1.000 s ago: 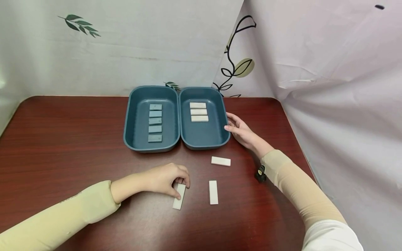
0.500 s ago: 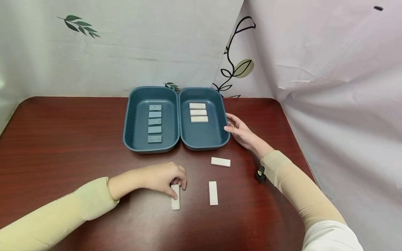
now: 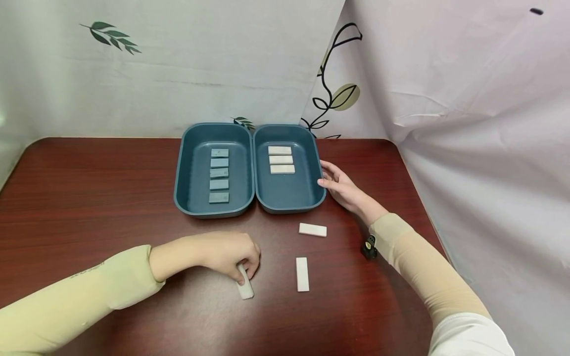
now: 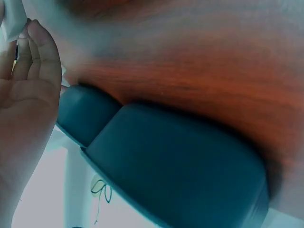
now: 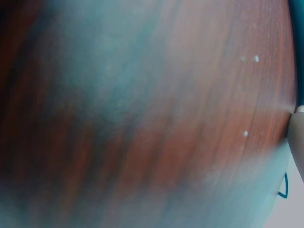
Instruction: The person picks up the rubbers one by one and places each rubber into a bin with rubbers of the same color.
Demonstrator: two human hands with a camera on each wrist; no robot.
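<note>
My left hand pinches a white rectangular block between thumb and fingers, low over the front of the table. The block is slightly tilted, and its upper end is partly hidden by the hand. In the left wrist view the same white block shows at the fingertips. My right hand touches the right side of the right blue tray, with the thumb at the rim and the fingers along the outer wall. Three white blocks lie stacked in a column inside that tray.
The left blue tray stands against the right one and holds a column of several blue-grey blocks. Two loose white blocks lie on the brown table: one crosswise before the right tray, one lengthwise nearer the front.
My left hand has drawn slightly leftward with the white block, which has turned from slanting one way to the other and now tips up. The right hand stays at the tray.
</note>
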